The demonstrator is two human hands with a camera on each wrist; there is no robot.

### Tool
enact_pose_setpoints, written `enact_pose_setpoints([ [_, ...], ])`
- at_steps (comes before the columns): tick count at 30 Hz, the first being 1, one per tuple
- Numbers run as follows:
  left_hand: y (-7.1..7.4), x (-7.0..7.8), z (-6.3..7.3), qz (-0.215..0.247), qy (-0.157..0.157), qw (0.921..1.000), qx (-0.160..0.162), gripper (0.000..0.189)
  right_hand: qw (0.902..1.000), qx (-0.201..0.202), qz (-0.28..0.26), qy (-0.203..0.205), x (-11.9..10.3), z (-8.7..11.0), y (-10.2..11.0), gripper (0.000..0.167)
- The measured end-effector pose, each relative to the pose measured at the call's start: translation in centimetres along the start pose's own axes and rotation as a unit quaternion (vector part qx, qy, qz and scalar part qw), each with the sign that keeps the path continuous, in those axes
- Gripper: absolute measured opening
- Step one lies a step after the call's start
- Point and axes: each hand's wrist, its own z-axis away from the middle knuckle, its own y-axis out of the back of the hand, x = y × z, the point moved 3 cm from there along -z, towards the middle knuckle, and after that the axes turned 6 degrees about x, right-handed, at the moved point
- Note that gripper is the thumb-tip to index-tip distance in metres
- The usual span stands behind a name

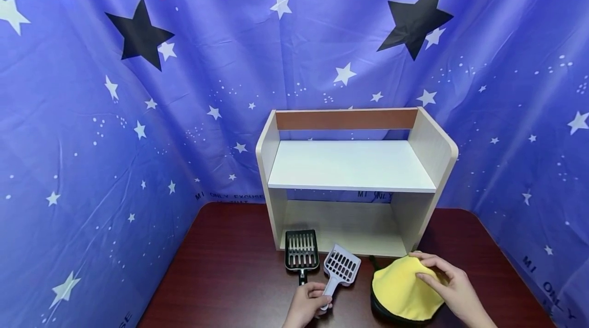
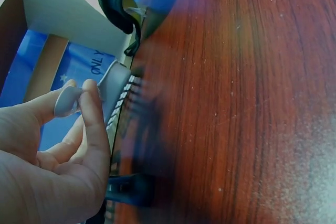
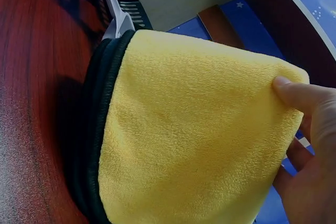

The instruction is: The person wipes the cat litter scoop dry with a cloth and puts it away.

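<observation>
In the head view my left hand (image 1: 307, 303) grips the handle of a grey plastic litter scoop (image 1: 339, 273), its slotted head pointing at the shelf. The left wrist view shows thumb and fingers pinching the end of the scoop (image 2: 111, 88) handle. Beside it, to the left, lies a black slotted scoop (image 1: 302, 253), partly in front of the shelf's bottom edge. On the right my right hand (image 1: 453, 282) pinches the raised far edge of a folded yellow cloth (image 1: 405, 287) with dark trim. The right wrist view has my thumb on the cloth's (image 3: 194, 119) upper corner.
A pale wooden two-level shelf (image 1: 352, 164) stands at the back of the dark red-brown table (image 1: 221, 266). Its side panels rise close behind the scoops and the cloth. A blue curtain (image 1: 207, 88) with stars hangs around the table on the back and sides.
</observation>
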Motion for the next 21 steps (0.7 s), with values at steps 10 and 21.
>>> enact_pose_setpoints([
  [10,0.7,-0.1,0.1,0.051,0.024,0.9982,-0.019,0.033,0.9998,-0.004,-0.005,-0.017,-0.2,-0.1,-0.6,0.033],
  [21,1.3,0.7,0.3,0.069,0.011,0.9967,-0.042,0.04,0.9958,-0.074,-0.053,0.006,-0.2,-0.4,-1.3,0.04],
])
